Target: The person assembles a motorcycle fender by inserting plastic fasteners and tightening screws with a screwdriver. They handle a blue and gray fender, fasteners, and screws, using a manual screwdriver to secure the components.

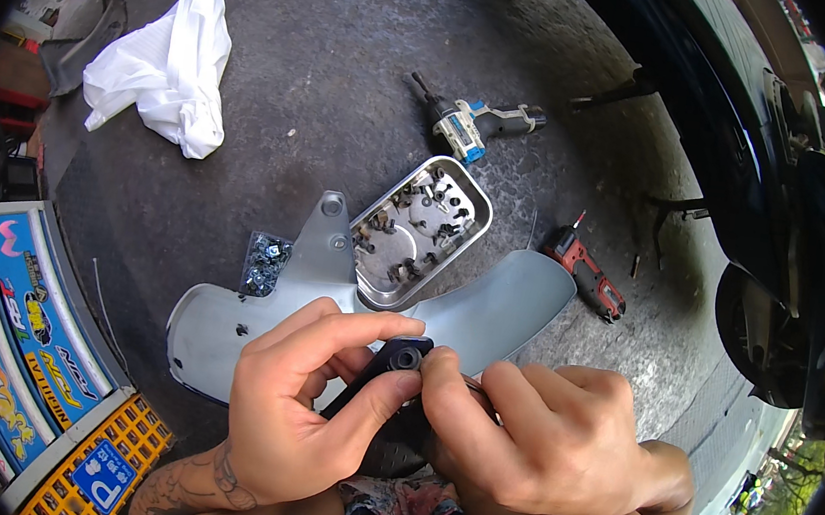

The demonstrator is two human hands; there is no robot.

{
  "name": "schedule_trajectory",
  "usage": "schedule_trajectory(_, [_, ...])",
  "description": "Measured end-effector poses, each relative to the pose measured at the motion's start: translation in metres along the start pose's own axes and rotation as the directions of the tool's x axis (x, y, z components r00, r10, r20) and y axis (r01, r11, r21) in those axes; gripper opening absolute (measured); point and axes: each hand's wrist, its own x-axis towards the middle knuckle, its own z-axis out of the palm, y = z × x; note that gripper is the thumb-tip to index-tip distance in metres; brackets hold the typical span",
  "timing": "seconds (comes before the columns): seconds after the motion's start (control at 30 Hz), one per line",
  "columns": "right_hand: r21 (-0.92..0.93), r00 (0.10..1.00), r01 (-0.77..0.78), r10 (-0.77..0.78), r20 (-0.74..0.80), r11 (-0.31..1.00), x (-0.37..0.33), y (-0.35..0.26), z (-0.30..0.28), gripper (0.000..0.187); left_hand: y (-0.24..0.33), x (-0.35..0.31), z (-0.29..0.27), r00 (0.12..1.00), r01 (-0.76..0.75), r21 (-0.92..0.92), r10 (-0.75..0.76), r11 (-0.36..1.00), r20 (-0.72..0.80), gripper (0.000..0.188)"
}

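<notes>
My left hand (302,397) grips a black part (383,363) with a round grommet (406,358) at its end, the thumb below and the fingers over the top. Close against the grommet, my right hand (534,436) is closed, with its fingertips at the part's edge. Something thin and dark shows between its fingers, too hidden to name. Beyond both hands lies a silver-grey curved panel (498,302) with a tab that has two holes. A metal tray (486,210) of loose bolts and screws stands behind it, and a clear bag of metal clips (265,264) lies to its left.
A blue-and-white power driver (461,132) and a red-and-black driver (587,274) lie on the dark floor (319,97). At far left is a white plastic bag (179,67). A stickered cabinet (17,337) borders the lower left; a dark motorcycle (724,160) stands right.
</notes>
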Motion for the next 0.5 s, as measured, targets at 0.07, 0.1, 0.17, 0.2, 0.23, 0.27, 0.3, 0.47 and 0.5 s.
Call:
schedule_trajectory(0.07, [-0.001,1.000,0.004,-0.004,0.007,1.000,0.004,0.002,-0.002,0.027,-0.001,0.000,0.000,1.000,0.002,-0.003,-0.002,1.000,-0.017,0.040])
schedule_trajectory(0.1, [0.002,1.000,0.003,-0.003,0.012,1.000,0.005,0.003,-0.005,0.027,-0.002,0.000,0.000,1.000,0.010,-0.016,-0.010,1.000,-0.002,0.040])
schedule_trajectory(0.17, [0.059,1.000,-0.015,0.016,-0.010,0.998,0.008,0.008,-0.012,0.030,-0.002,0.000,-0.001,0.999,0.052,-0.060,-0.051,0.997,0.012,0.038])
schedule_trajectory(0.2, [0.101,0.997,-0.056,0.051,0.050,0.993,0.008,0.010,-0.021,0.030,-0.003,0.001,-0.003,0.999,0.043,-0.043,-0.043,0.998,0.003,0.036])
schedule_trajectory(0.23, [0.104,0.997,-0.068,0.070,-0.013,0.992,0.009,0.013,-0.023,0.029,-0.003,0.002,-0.006,0.999,0.041,-0.028,-0.041,0.999,0.001,0.034])
schedule_trajectory(0.27, [0.116,0.993,-0.113,0.115,-0.011,0.987,0.008,0.015,-0.033,0.028,-0.002,0.001,-0.009,0.994,0.104,-0.083,-0.105,0.991,-0.013,0.031])
schedule_trajectory(0.3, [0.144,0.987,-0.110,0.126,-0.101,0.983,0.008,0.019,-0.035,0.026,-0.001,0.001,-0.014,0.994,0.107,-0.116,-0.106,0.987,0.017,0.031])
schedule_trajectory(0.47, [0.396,0.999,-0.012,-0.007,0.047,0.918,0.013,0.047,-0.020,0.019,0.000,0.000,-0.021,0.975,0.180,-0.190,-0.149,0.965,0.167,0.031])
schedule_trajectory(0.5, [0.458,1.000,0.012,-0.016,0.005,0.889,0.013,0.053,-0.014,0.017,0.000,0.000,-0.020,0.975,0.180,-0.220,-0.145,0.959,0.169,0.031])
